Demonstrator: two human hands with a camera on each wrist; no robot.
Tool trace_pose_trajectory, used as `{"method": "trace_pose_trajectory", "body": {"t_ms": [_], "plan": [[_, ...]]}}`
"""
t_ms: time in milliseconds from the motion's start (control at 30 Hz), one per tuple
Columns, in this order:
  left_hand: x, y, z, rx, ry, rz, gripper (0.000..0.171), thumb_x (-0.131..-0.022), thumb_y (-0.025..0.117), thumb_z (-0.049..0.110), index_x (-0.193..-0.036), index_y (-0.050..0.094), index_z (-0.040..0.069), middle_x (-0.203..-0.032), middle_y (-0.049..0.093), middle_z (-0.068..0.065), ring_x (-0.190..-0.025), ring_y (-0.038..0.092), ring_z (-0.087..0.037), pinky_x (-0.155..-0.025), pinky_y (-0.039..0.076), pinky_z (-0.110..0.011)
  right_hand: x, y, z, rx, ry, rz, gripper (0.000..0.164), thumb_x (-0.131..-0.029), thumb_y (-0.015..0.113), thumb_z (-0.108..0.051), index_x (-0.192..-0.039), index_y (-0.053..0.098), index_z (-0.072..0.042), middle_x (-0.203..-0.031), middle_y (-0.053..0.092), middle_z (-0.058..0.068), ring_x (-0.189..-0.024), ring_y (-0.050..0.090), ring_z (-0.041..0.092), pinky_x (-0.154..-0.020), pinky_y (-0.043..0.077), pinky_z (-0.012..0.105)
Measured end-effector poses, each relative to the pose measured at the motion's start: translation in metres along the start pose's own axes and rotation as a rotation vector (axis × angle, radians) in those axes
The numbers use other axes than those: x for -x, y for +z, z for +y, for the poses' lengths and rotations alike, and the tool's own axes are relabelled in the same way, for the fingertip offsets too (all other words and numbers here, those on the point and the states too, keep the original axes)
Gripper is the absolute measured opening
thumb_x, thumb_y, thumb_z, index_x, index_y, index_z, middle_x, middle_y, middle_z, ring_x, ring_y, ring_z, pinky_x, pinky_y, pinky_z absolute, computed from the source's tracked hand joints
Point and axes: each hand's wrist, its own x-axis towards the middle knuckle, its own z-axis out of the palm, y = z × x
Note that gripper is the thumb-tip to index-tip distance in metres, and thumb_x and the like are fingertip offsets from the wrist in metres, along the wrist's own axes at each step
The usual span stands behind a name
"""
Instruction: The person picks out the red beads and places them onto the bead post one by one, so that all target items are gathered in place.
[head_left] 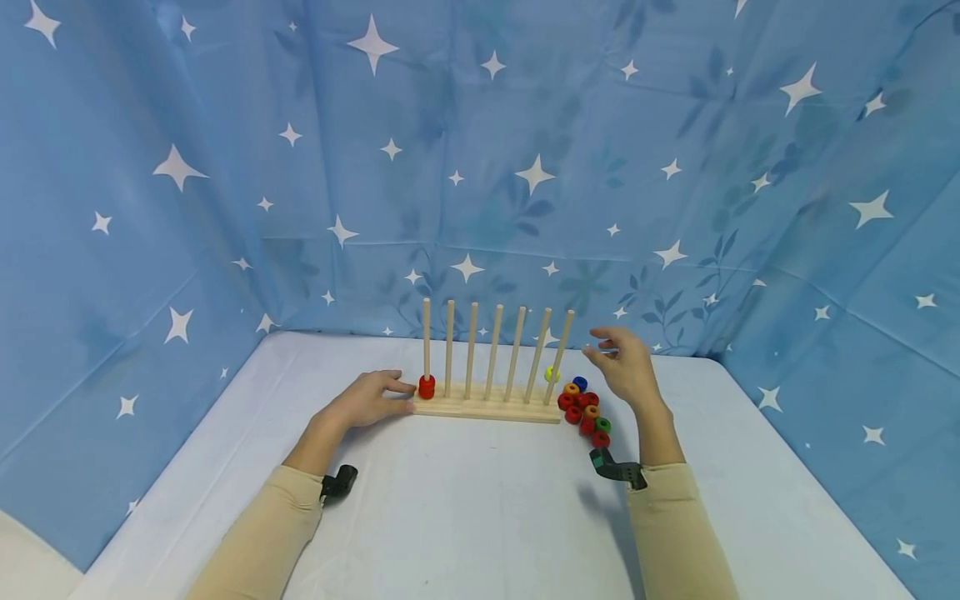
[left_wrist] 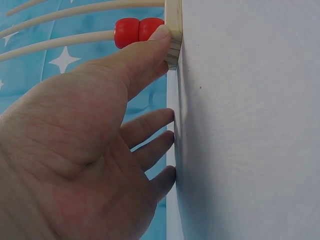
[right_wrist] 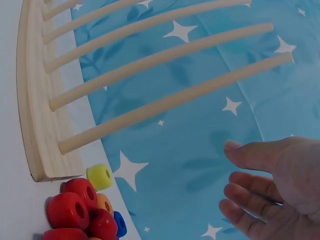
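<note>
A wooden peg rack [head_left: 487,408] stands on the table, with a row of several upright pegs. Two red beads [left_wrist: 138,31] are stacked at the bottom of its leftmost peg. At that end, my left hand [head_left: 367,398] grips the base between thumb and index finger, its other fingers extended near the table. My right hand [head_left: 626,367] hovers to the right of the rack with fingers loosely bent and nothing in them. Below it lies a pile of red beads [right_wrist: 68,210] mixed with orange, green and blue ones. One yellow bead [right_wrist: 99,176] sits by the rack's right end.
White cloth covers the table [head_left: 465,508]. A blue curtain with white stars [head_left: 465,167] hangs behind it and along both sides. The tall pegs [head_left: 517,354] rise between the two hands.
</note>
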Motion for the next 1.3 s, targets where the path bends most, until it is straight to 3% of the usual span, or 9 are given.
{"method": "trace_pose_trajectory", "body": {"t_ms": [567, 933, 1300], "plan": [[0.001, 0.000, -0.001, -0.008, 0.008, 0.002, 0.045, -0.097, 0.075, 0.035, -0.136, 0.072, 0.014, -0.160, 0.044, -0.026, -0.150, 0.035, -0.051, -0.121, 0.030, -0.067, 0.001, 0.005, 0.020, 0.011, 0.077, -0.193, 0.038, -0.103, 0.066, -0.017, -0.137, 0.063, 0.000, -0.137, 0.063, 0.024, -0.122, 0.062, 0.042, -0.100, 0.056, 0.058], [0.000, -0.002, -0.001, -0.012, 0.007, 0.010, 0.045, -0.096, 0.076, 0.035, -0.135, 0.072, 0.013, -0.159, 0.045, -0.026, -0.150, 0.035, -0.052, -0.120, 0.030, -0.067, 0.001, 0.008, 0.028, 0.019, 0.086, -0.316, 0.034, -0.099, 0.068, -0.008, -0.132, 0.067, 0.001, -0.132, 0.066, 0.026, -0.112, 0.065, 0.038, -0.096, 0.059, 0.051], [0.000, 0.000, -0.001, 0.000, 0.001, 0.001, 0.045, -0.096, 0.076, 0.034, -0.136, 0.072, 0.014, -0.160, 0.044, -0.025, -0.151, 0.035, -0.051, -0.121, 0.029, -0.067, 0.001, 0.010, 0.032, 0.033, 0.073, -0.376, 0.034, -0.097, 0.069, -0.003, -0.130, 0.068, 0.004, -0.129, 0.069, 0.025, -0.105, 0.068, 0.032, -0.093, 0.061, 0.048]]}}
